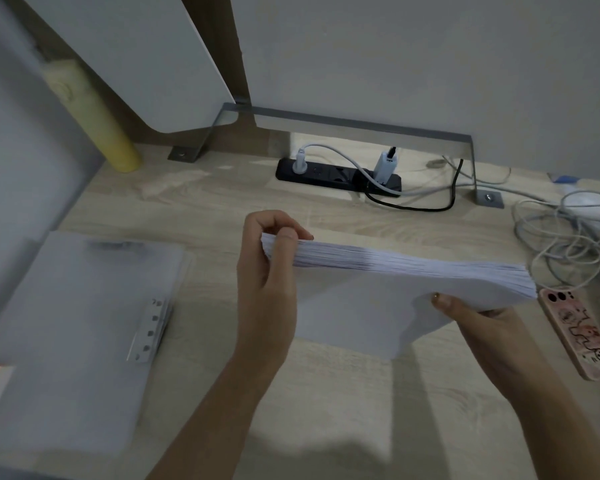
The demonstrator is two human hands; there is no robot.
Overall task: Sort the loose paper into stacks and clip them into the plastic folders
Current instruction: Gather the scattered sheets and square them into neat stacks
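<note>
A person stands at a pale wood-grain desk point(326, 403), seen from above, with both bare forearms reaching in. Between the hands is a thick stack of plain white paper point(378, 299), held up off the desk and tilted so its layered edge faces up.

The left hand point(267, 271) grips the stack's left end, fingers curled over the top edge and thumb pinching against it. The right hand point(482, 323) holds the lower right corner, thumb on the face and fingers out of sight beneath. The hands are well apart, one at each end.

To the left, flat on the desk, lies a pile of frosted translucent plastic folders point(77, 323) with a white punched binding strip point(151, 330) showing. A phone in a pink patterned case point(575, 330) lies just right of the paper.

This looks like the squaring or dividing step. Nothing appears clipped yet. Next, a portion of sheets likely needs separating and carrying left to a folder.
</note>
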